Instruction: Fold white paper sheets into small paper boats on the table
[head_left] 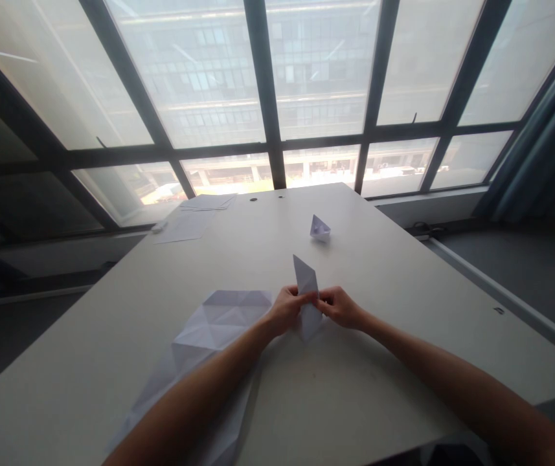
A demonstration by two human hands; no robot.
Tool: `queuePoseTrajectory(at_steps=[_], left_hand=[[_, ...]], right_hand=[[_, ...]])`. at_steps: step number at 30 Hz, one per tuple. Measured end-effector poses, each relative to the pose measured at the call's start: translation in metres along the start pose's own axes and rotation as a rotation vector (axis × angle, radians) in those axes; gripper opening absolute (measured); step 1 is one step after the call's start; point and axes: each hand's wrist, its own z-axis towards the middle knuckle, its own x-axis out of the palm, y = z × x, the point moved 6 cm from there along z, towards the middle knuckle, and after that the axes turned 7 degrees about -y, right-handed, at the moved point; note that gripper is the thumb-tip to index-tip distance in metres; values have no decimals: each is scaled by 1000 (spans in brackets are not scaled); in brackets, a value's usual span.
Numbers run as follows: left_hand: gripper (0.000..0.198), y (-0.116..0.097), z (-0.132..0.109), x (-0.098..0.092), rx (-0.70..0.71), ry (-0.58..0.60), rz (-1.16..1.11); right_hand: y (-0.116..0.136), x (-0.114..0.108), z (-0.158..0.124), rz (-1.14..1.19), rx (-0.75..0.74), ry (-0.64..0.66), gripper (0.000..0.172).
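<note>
A folded piece of white paper stands nearly upright above the table, its top drawn to a point. My left hand pinches it from the left, with the thumb across its face. From the right, the closed fingers of my right hand grip its edge. The fingertips behind the paper are hidden. Under and beside my left forearm lies a large creased sheet of paper, partly covered by the arm. Beyond my hands sits a small folded paper boat.
The white table reaches toward large windows. Loose paper sheets lie at its far left, with a small pale object beside them. Two round holes are near the far edge. A blue curtain hangs at the right.
</note>
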Motion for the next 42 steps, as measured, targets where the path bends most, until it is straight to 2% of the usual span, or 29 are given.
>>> queuePoseTrajectory(at_steps=[7, 13, 20, 22, 25, 27, 29, 31, 37, 42], left_hand=[[29, -2, 1, -1, 24, 6, 68], [27, -13, 5, -17, 133, -198, 17], [35, -13, 14, -33, 139, -379, -150], [39, -12, 14, -35, 134, -363, -209], [48, -6, 12, -26, 43, -188, -216], [45, 0, 8, -16, -34, -60, -120], [36, 3, 5, -8, -31, 1, -21], [32, 1, 4, -7, 33, -7, 6], [31, -9, 11, -23, 166, -204, -137], [29, -14, 12, -27, 205, -235, -165]], right_hand=[[2, 7, -2, 0, 3, 99, 28], [6, 15, -7, -61, 62, 331, 25], [6, 14, -7, -56, 94, 366, 25], [0, 15, -7, -49, 106, 338, 25], [-7, 11, -3, -41, 103, 225, 27], [-10, 8, -1, -28, 97, 155, 29], [-11, 5, 0, -15, 90, 107, 32], [-11, 3, 1, -18, 83, 63, 35], [-4, 0, 2, -111, 25, 26, 37], [-1, -3, 3, -89, 30, 2, 31]])
